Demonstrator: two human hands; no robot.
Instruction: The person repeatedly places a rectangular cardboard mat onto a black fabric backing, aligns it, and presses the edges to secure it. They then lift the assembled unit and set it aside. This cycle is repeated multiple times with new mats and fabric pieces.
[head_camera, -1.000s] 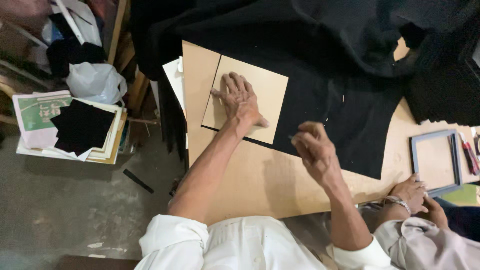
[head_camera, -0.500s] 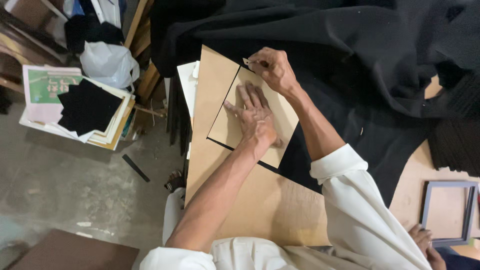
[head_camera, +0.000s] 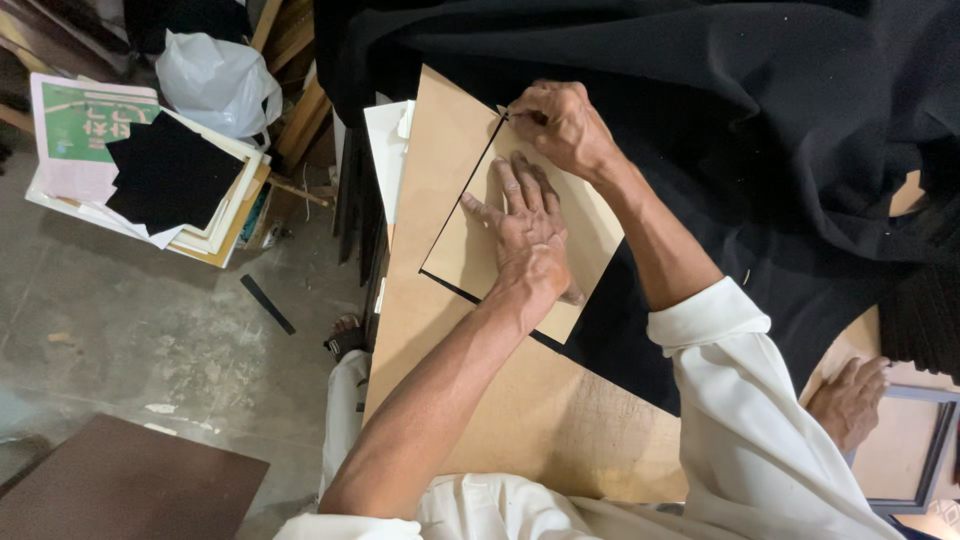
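Observation:
A tan rectangular board lies on black fabric spread over a wooden table. My left hand presses flat on the board, fingers spread. My right hand is at the board's far corner, its fingers pinched on a small thin tool whose tip touches the fabric at the board's edge. What kind of tool it is cannot be made out. A thin black margin of fabric shows along the board's left edge.
Another person's hand rests by a grey picture frame at the right. On the floor to the left are a stack of papers with black squares, a white plastic bag, a black strip and a brown panel.
My right hand has moved from the near right of the table up to the board's far corner. My left hand stays flat on the board. The view has shifted closer.

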